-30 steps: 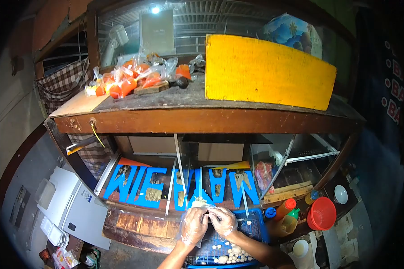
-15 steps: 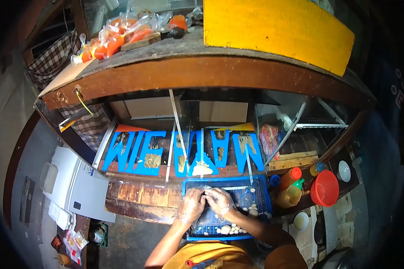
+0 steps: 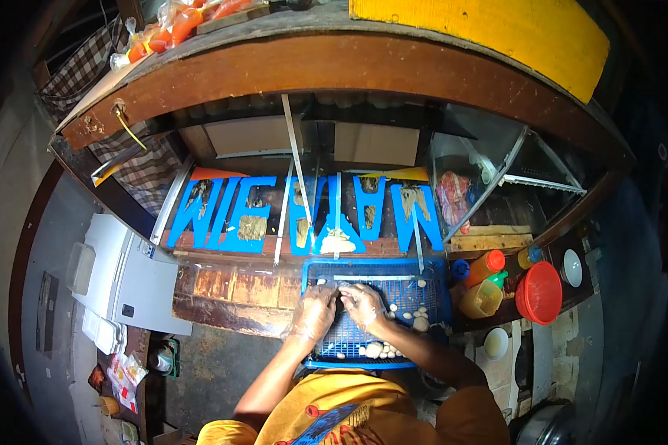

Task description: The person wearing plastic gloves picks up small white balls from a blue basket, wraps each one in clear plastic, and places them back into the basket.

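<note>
My left hand (image 3: 314,311) and my right hand (image 3: 364,305), both in thin clear plastic gloves, meet over a blue plastic basket (image 3: 378,262). The fingers of both are bent and pinched together, fingertips almost touching. Whatever lies between them is too small and covered to make out. Pale, roundish balls (image 3: 378,350) sit in a cluster near the basket's front edge. A looser group of the same balls (image 3: 421,324) rests by the right side, beyond my right wrist, and single ones lie along the far edge.
Behind the basket stands a wooden stall with a glass front and blue lettering (image 3: 234,215). To the right are a red bowl (image 3: 538,293), an orange-capped bottle (image 3: 486,267) and a yellow container (image 3: 480,299). A white cooler box (image 3: 145,285) is at the left.
The view has tipped downward, so the stall and basket sit higher in the picture. Both hands stay together over the basket, with little finger movement.
</note>
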A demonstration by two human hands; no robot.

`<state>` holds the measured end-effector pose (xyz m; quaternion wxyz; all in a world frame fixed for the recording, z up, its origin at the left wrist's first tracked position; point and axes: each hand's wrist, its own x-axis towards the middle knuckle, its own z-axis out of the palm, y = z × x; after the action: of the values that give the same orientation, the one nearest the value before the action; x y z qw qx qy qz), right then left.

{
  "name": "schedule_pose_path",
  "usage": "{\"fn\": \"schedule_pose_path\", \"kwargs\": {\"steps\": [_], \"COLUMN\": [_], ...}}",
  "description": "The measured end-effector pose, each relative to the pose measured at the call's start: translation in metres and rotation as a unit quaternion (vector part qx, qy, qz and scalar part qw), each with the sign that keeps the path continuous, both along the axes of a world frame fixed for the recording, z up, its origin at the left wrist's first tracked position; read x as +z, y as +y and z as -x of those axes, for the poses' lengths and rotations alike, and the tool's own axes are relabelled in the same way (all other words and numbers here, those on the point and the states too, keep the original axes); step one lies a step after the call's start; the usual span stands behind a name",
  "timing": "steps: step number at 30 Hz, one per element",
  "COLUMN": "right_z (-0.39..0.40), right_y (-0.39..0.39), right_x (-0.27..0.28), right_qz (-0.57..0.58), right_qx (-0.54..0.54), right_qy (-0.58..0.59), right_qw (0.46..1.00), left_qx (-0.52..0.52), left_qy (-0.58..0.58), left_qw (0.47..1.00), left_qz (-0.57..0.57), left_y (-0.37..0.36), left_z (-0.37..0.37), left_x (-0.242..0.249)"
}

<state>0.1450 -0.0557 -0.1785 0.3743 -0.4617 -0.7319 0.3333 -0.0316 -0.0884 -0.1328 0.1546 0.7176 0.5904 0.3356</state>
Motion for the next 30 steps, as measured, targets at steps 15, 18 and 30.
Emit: {"fn": "schedule_pose_path", "kwargs": {"steps": [15, 18, 30], "right_z": [0.005, 0.007, -0.004], "right_y": [0.011, 0.013, -0.006], "right_x": [-0.060, -0.057, -0.015], "right_qz": [-0.044, -0.030, 0.084], "right_qx": [0.000, 0.003, 0.042], "right_qy": [-0.115, -0.056, -0.054], "right_qw": [0.992, 0.998, 0.994], "left_qx": [-0.014, -0.024, -0.037], "left_qy": [0.077, 0.066, -0.016], "left_qw": [0.993, 0.992, 0.983], "left_qz": [0.093, 0.105, 0.180], "left_y": [0.031, 0.034, 0.021], "left_z": [-0.012, -0.013, -0.014], "left_x": [-0.061, -0.065, -0.069]}}
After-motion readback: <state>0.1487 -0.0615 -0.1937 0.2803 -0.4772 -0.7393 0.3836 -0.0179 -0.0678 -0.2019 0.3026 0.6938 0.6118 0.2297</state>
